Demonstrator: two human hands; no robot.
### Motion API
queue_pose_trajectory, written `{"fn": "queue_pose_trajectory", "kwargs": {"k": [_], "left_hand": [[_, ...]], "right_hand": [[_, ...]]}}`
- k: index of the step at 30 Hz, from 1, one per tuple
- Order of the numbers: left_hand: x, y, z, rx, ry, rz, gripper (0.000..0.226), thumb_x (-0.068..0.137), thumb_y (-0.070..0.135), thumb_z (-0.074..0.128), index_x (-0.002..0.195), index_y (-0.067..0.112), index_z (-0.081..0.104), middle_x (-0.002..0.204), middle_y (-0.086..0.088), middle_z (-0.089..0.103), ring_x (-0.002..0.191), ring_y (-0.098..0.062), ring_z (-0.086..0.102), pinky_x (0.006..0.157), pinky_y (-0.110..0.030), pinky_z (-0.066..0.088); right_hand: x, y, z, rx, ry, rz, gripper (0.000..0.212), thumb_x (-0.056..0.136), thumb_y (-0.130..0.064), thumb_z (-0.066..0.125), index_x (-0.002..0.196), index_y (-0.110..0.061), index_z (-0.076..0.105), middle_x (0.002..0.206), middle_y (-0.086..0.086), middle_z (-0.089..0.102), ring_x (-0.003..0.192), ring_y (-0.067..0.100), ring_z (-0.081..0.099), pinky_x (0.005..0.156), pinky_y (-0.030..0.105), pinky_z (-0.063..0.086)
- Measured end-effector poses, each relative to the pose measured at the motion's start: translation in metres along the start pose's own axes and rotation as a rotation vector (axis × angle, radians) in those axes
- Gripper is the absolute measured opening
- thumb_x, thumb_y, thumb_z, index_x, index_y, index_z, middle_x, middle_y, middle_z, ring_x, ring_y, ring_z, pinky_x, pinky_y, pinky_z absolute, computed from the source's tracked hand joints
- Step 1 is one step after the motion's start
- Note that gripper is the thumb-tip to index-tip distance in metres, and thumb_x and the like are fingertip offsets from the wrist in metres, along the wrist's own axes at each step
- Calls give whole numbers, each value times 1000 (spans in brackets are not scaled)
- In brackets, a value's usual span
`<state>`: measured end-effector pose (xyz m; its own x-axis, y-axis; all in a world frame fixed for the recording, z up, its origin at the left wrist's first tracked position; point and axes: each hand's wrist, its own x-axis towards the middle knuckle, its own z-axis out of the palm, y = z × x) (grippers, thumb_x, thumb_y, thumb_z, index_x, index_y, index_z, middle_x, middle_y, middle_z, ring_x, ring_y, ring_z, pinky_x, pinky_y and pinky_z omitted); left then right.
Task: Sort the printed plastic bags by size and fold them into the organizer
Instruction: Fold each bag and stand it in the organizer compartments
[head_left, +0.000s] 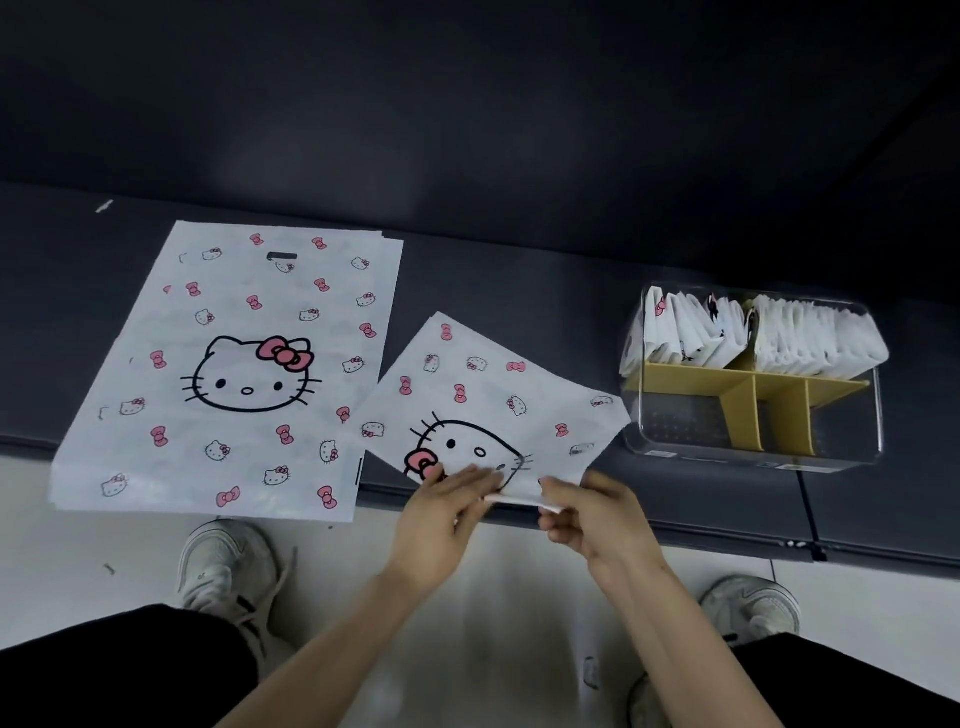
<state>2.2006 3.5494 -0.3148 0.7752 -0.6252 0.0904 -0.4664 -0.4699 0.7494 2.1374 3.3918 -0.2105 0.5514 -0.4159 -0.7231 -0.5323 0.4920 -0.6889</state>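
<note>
Small printed bag being folded at the near worktop edge

The thin white small bag (483, 395), printed with cat faces and pink bows, lies crooked on the dark matte worktop (519, 270). The left hand (447, 506) presses its folded near edge with flat fingers, and the right hand (592, 512) pinches that edge. A flat stack of large bags (234, 364) lies left. At right, a clear organizer (753, 457) with yellow dividers holds folded bags (810, 338) in its far compartments.

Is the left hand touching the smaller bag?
Touching. The head view shows the left hand with its fingers lying on the smaller bag, near its front edge.
</note>
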Motion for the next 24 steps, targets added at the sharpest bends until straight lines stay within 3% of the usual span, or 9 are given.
{"fn": "queue_pose_trajectory", "kwargs": {"k": [2, 5, 8, 11, 13, 16, 19, 22, 24], "left_hand": [[5, 8, -6, -168, 48, -215, 25, 97, 31, 49, 85, 22, 69, 83, 15, 65, 82, 6, 51, 80, -9, 36], [9, 10, -20, -398, -21, -428, 42, 98, 21, 49, 58, 21, 35, 58, 11, 32, 55, -3, 33, 57, -22, 25], [15, 4, -42, -480, -119, -467, 41, 97, 29, 47, 64, 13, 29, 61, 11, 28, 59, -5, 27, 57, -22, 22], [20, -5, -58, -562, -225, -495, 48, 97, 44, 45, 78, 0, 49, 76, -3, 51, 74, -10, 46, 74, -21, 37], [21, -9, -65, -600, -275, -509, 47, 97, 48, 43, 93, 4, 59, 93, -2, 65, 88, -8, 56, 87, -24, 41], [25, -6, -67, -654, -226, -555, 32, 100, 38, 40, 99, 16, 64, 94, 12, 70, 89, 2, 61, 80, -11, 43], [30, -7, -65, -716, -164, -607, 23, 101, 30, 41, 111, 26, 62, 99, 19, 70, 96, 3, 62, 79, -9, 45], [33, -15, -61, -684, -115, -601, 24, 100, 30, 44, 120, 35, 57, 114, 16, 66, 109, -5, 59, 93, -23, 45], [36, -17, -55, -607, -45, -622, 23, 100, 28, 45, 120, 37, 55, 111, 14, 65, 106, -7, 59, 86, -20, 47]], "right_hand": [[-8, -7, 0, 67, -104, -99, 7, 89, -10, 62, 84, -6, 61, 75, 12, 71, 61, 21, 68, 51, 25, 54], [-3, -13, -13, 0, -19, -216, 25, 88, -14, 64, 111, -7, 60, 96, 13, 71, 85, 23, 69, 71, 32, 58], [19, -9, -22, -303, 226, -243, 50, 81, -11, 71, 127, -10, 51, 102, 4, 67, 93, 19, 63, 89, 37, 49], [36, -4, -19, -407, 326, -215, 70, 74, -18, 73, 136, -15, 42, 117, 1, 60, 107, 22, 59, 93, 38, 45], [44, -2, -19, -353, 312, -224, 50, 69, -20, 73, 116, -15, 56, 105, 2, 67, 100, 24, 63, 84, 36, 49], [45, -4, -20, -224, 235, -263, 13, 80, -5, 69, 91, -11, 67, 86, -3, 71, 86, 15, 65, 72, 21, 46], [45, -3, -27, -176, 305, -338, 21, 81, -9, 72, 101, -14, 66, 90, -4, 70, 90, 13, 63, 83, 26, 44], [50, 0, -31, -455, 359, -471, 12, 80, -20, 73, 89, -27, 67, 87, -13, 70, 90, 11, 64, 86, 33, 49], [54, -2, -26, -442, 303, -458, 23, 79, -20, 75, 96, -25, 60, 85, -13, 70, 87, 9, 65, 83, 31, 49]]}}
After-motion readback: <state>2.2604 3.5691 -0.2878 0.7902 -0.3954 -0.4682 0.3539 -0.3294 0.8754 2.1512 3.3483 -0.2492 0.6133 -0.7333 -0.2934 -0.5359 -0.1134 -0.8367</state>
